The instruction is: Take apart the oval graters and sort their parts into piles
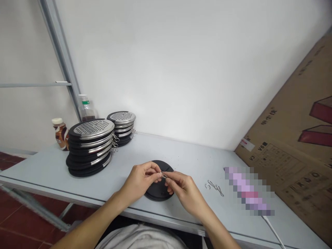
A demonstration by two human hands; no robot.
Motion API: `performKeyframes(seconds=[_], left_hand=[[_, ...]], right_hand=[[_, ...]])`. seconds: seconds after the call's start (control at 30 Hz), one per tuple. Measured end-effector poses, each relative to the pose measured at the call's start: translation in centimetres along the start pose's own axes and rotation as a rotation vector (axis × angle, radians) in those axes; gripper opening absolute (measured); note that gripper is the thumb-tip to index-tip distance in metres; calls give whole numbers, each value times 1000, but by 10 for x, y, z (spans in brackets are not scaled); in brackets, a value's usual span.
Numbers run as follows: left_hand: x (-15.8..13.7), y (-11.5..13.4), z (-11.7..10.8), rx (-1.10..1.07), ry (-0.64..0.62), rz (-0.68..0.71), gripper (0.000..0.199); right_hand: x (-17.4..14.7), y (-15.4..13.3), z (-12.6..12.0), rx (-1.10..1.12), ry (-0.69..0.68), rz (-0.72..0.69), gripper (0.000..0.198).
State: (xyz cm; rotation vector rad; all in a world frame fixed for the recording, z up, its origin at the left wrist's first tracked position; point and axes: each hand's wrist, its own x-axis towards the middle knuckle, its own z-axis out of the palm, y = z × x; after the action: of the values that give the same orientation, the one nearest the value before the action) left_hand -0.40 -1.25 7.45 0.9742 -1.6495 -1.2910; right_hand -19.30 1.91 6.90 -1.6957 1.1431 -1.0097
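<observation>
My left hand [140, 181] and my right hand [186, 192] meet over a round black disc [155, 192] near the table's front edge. Between their fingertips is a small shiny metal clip [164, 176], pinched from both sides; its exact shape is mostly hidden by the fingers. Part of the disc is covered by my hands. To the right of my right hand, a metal ring [208, 186] and several loose wire clips [216, 187] lie on the table.
A tall stack of black-rimmed discs with perforated metal tops [90, 148] stands at left, a second stack [121, 128] behind it. Two bottles, brown [61, 133] and clear [86, 109], stand nearby. A blurred purple object with a white cable [273, 230] and a large cardboard box [285, 138] are at right.
</observation>
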Motion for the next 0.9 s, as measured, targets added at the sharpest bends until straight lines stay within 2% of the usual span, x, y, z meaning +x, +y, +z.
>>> performKeyframes(seconds=[0.17,0.3,0.4,0.57,0.67,0.83,0.9], left_hand=[[-1,2,-3,20,0,-22,20],[-4,2,0,117,18,66,18],[-5,-2,6,159,73,143,16],[-6,-7,16,183,128,180,15],[-5,-5,17,138,157,158,15],[-4,-2,13,160,151,140,16],[-4,-3,12,225,156,180,15]], right_hand=[[-2,3,1,-133,71,-71,29],[-4,7,8,-338,209,-251,32],[-4,12,15,-400,289,-352,34],[-2,20,24,-429,384,-388,36],[0,17,21,-287,360,-294,33],[2,-1,12,352,29,51,35],[4,-5,12,522,-33,144,36]])
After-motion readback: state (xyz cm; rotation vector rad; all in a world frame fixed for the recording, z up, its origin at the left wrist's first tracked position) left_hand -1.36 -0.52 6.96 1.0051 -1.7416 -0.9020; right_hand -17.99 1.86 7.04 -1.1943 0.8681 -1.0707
